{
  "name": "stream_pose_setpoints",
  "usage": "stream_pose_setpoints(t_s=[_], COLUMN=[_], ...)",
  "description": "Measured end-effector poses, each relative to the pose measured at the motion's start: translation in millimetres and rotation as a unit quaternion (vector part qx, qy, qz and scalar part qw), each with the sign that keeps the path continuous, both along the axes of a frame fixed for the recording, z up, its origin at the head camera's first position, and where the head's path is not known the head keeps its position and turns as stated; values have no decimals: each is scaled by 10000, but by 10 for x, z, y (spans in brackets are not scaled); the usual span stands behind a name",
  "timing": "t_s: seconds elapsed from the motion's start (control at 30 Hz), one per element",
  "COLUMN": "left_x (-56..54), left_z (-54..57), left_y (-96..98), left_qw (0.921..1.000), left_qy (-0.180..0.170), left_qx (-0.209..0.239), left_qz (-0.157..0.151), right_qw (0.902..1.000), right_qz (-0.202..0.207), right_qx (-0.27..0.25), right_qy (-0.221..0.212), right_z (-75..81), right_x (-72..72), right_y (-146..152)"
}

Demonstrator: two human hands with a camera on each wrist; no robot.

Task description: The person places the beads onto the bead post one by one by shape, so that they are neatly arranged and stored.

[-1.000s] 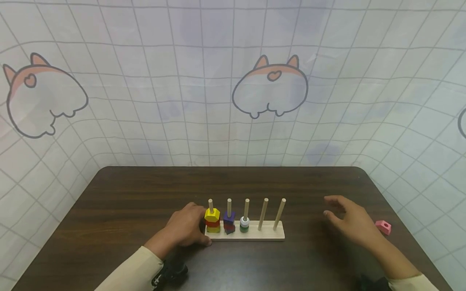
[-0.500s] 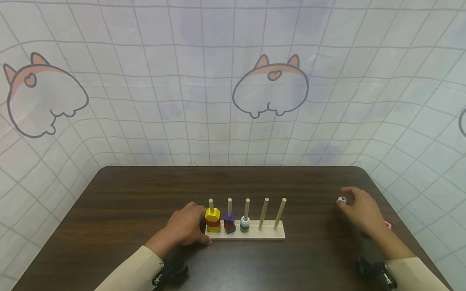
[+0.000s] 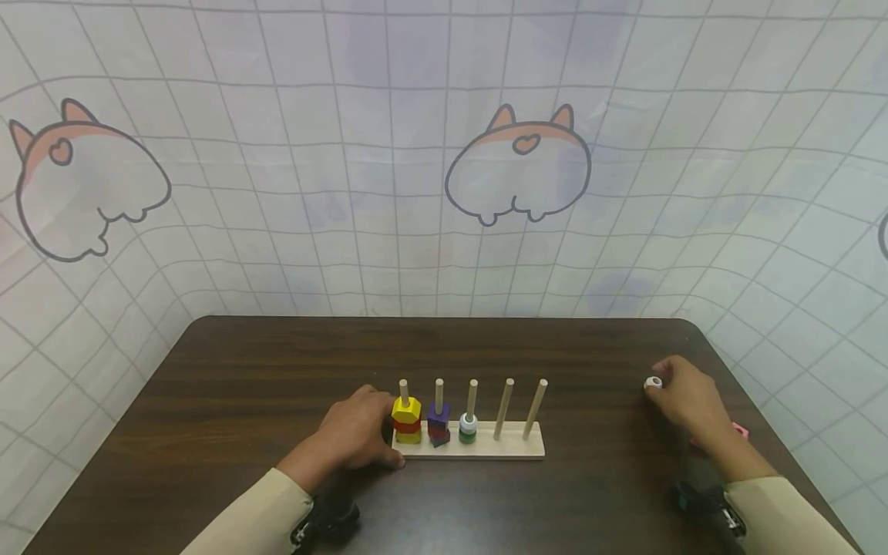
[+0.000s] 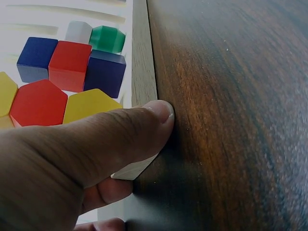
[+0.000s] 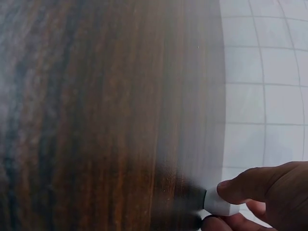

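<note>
My left hand [image 3: 356, 428] grips the left end of a pale wooden peg board [image 3: 502, 449], thumb along its front edge. In the left wrist view, the thumb lies over the base [image 4: 144, 62] and the other fingers curl at its end. Yellow and red blocks [image 3: 407, 420] are stacked on the first peg, dark blue and red blocks [image 3: 438, 422] on the second, and white and green beads [image 3: 468, 428] on the third. Two pegs at the right bear nothing. Far to the right, my right hand [image 3: 687, 397] pinches a white bead [image 5: 219, 202] between thumb and fingers.
A pink block [image 3: 741, 430] lies on the dark wooden table [image 3: 277, 354], partly hidden behind my right wrist. A white gridded cloth [image 3: 388, 254] with cartoon drawings hangs around the table's back and sides.
My right hand has moved a little right and away from me, and now pinches the white bead. The left hand keeps its grip on the peg board.
</note>
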State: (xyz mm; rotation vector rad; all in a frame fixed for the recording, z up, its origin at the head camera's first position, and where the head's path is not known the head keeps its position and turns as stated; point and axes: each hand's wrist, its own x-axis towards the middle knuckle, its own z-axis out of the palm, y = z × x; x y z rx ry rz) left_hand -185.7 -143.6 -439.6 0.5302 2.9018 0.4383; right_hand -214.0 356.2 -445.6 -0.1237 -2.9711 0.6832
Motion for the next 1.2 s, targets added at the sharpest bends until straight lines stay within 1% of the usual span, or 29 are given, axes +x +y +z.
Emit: stream_pose_setpoints(t_s=[0.17, 0.33, 0.53, 0.83, 1.03, 1.2], left_x=[4, 12, 20, 15, 5, -4], left_z=[3, 17, 32, 23, 9, -4], left_y=[5, 10, 8, 4, 5, 4], left_qw=[10000, 10000, 10000, 10000, 10000, 10000], left_qy=[9, 27, 34, 38, 28, 47], left_qx=[12, -3, 1, 36, 24, 21], left_qz=[-14, -5, -5, 29, 25, 36], right_qw=[10000, 9998, 9976, 9926, 9887, 9834], right_qz=[-55, 108, 385, 741, 869, 1042], right_qx=[-51, -95, -171, -479, -596, -589], right_qy=[-25, 167, 548, 834, 1063, 1366], right_z=[40, 134, 308, 661, 792, 870], right_x=[21, 78, 172, 349, 409, 445], right_y=[-37, -136, -318, -646, -817, -944])
